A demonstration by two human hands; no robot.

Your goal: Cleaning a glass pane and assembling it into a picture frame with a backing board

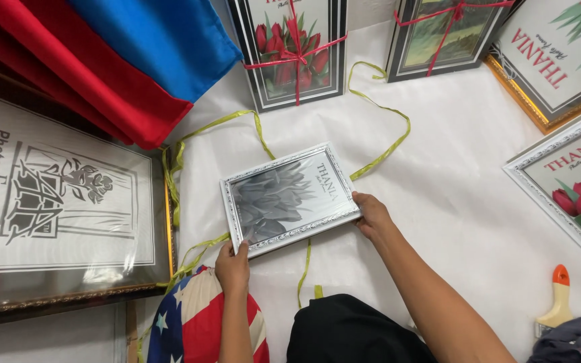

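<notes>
Two hands grip a small silver photo frame (289, 198) lying face up on a white surface (458, 202): the left hand (233, 267) pinches the frame's near left corner, while the right hand (372, 215) clasps its near right corner. A yellow-green ribbon (384, 151) loops loosely across the surface beneath and around the frame. Beyond it stand two black-bordered frames tied with red ribbon (297, 57), each showing flowers. A large boxed frame (55, 202) lies to the left under red and blue cloth (122, 60), and a paintbrush with an orange-tipped handle (558, 299) rests at the lower right.
</notes>
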